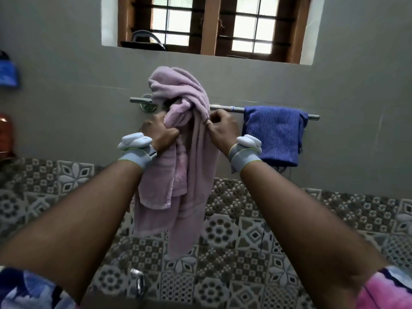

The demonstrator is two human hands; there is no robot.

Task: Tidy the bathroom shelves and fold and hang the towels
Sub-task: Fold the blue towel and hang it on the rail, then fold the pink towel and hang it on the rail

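A pale pink towel (182, 166) hangs bunched and twisted over the left part of a metal towel rail (225, 107) on the grey wall. My left hand (159, 131) grips a fold of the pink towel just below the rail. My right hand (223, 128) pinches the towel's right edge at about the same height. A blue striped towel (275, 134) hangs folded over the right part of the same rail, apart from my hands.
A wooden-framed window (209, 25) sits above the rail. Patterned tiles (245, 241) cover the lower wall. A tap (138, 279) shows at the bottom. A blue item (7, 73) and a brown one (6, 134) sit at the left edge.
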